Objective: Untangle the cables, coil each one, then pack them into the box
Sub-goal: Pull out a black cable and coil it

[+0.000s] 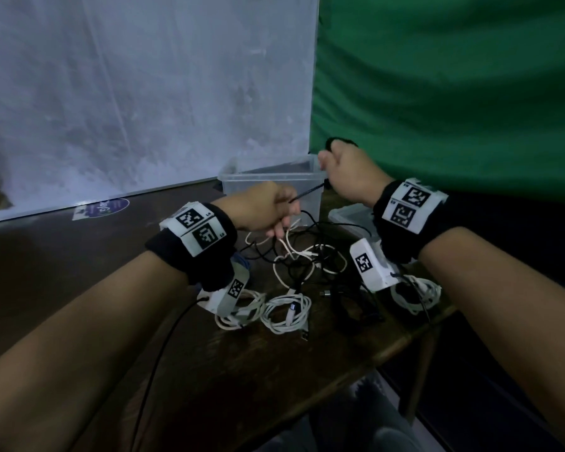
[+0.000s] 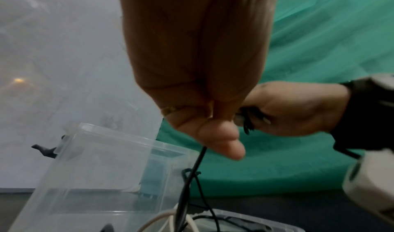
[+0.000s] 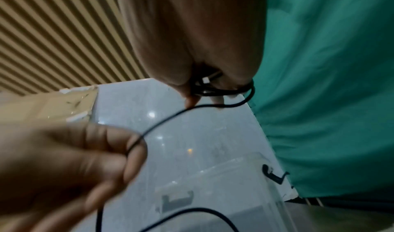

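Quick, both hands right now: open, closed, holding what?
Left hand: closed, pinching the black cable that runs across to the other hand.
Right hand: closed, gripping the wound loops of the same black cable.

From our head we look forward and down over both forearms at the table (image 1: pixel 79 288). Our wrist cameras sit close behind each palm, looking along the fingers. All three views share the clear box (image 1: pixel 268 187) (image 2: pixel 102 168) (image 3: pixel 224 185).
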Demonstrator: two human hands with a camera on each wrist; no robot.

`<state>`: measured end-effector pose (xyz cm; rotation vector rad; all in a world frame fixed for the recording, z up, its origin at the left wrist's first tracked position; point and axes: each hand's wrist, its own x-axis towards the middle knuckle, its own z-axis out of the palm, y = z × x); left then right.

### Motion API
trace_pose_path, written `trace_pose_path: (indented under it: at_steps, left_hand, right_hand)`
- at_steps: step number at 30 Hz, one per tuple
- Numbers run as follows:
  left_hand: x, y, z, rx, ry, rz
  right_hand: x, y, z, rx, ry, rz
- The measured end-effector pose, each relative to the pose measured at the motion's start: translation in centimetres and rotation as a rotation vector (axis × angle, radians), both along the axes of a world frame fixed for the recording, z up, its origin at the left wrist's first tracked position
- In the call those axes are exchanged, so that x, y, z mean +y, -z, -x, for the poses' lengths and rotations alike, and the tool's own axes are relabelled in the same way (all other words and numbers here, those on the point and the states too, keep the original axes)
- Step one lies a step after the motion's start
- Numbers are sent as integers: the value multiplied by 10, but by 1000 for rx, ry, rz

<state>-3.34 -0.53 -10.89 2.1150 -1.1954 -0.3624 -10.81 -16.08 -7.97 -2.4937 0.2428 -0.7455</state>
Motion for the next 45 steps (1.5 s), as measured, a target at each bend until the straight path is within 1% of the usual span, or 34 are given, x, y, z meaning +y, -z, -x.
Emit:
trace_pose_path:
  at_steps: [1, 3, 5, 7, 8, 9, 11, 12, 13, 14, 17, 20, 25, 27, 29, 31, 32, 33, 34, 36, 37, 39, 41, 42, 43, 45]
  left_hand:
    - [0, -3, -1, -18, -10, 61]
    - [0, -9, -2, -55, -39, 169]
    - [0, -13, -6, -92, -79, 252]
    - [0, -17, -10, -144, -124, 334]
    - [0, -19, -10, -196, -153, 378]
    - [0, -21, -11, -273, -181, 415]
    - [0, -26, -10, -450, -211, 452]
    - [-1, -27, -10, -503, -217, 455]
    - [-3, -27, -11, -515, -220, 453]
    - [-4, -25, -12, -485, -224, 445]
    - [-6, -17, -17, -246, -255, 379]
    - [-7, -6, -19, -129, -251, 301]
    - [-9, 7, -16, -95, -215, 95]
    - [-12, 8, -14, -104, -187, 10]
    - [-13, 10, -11, -119, -161, -61]
    - [-12, 13, -7, -98, -139, -109]
    - [-11, 14, -5, -92, -134, -123]
    - [-10, 14, -4, -89, -129, -131]
    - [-8, 14, -3, -88, -122, -131]
    - [-6, 11, -2, -90, -96, -117]
    - [-5, 8, -2, -99, -81, -101]
    - [-5, 4, -2, -100, -61, -41]
    - [-7, 0, -2, -79, -67, 59]
    - [-8, -3, -1, -76, -81, 114]
    - [-9, -7, -1, -80, -97, 168]
    - [-9, -13, -2, -107, -122, 264]
  right_hand:
    - [-1, 4, -1, 49, 9, 38]
    - [0, 10, -3, 127, -30, -10]
    - [2, 15, -4, 144, -98, -145]
    - [4, 16, -4, 101, -195, -356]
    - [5, 15, -2, 92, -250, -445]
    - [7, 15, -1, 95, -296, -491]
    - [11, 13, 2, 110, -357, -490]
    - [12, 12, 3, 109, -381, -495]
    - [13, 11, 3, 100, -400, -520]
    - [14, 8, 4, 82, -417, -562]
    - [13, -2, 6, -19, -471, -746]
    - [9, -15, 11, -145, -486, -953]
    - [5, -28, 12, -356, -486, -1271]
    - [6, -28, 10, -416, -532, -1402]
    - [8, -28, 5, -471, -596, -1477]
    - [9, -29, 1, -534, -578, -1497]
    - [8, -30, -1, -568, -542, -1470]
    - [8, -30, -2, -593, -484, -1399]
    - [7, -30, -3, -604, -395, -1283]
    - [5, -23, -4, -550, -181, -931]
    - [3, -19, -5, -480, -94, -723]
    - [-3, -9, -8, -279, -8, -366]
    - [-6, -2, -9, -66, 38, -129]
    - [-6, 1, -8, -2, 44, -69]
    - [-5, 3, -7, 37, 28, -60]
    - [-2, 5, -4, 64, -23, -101]
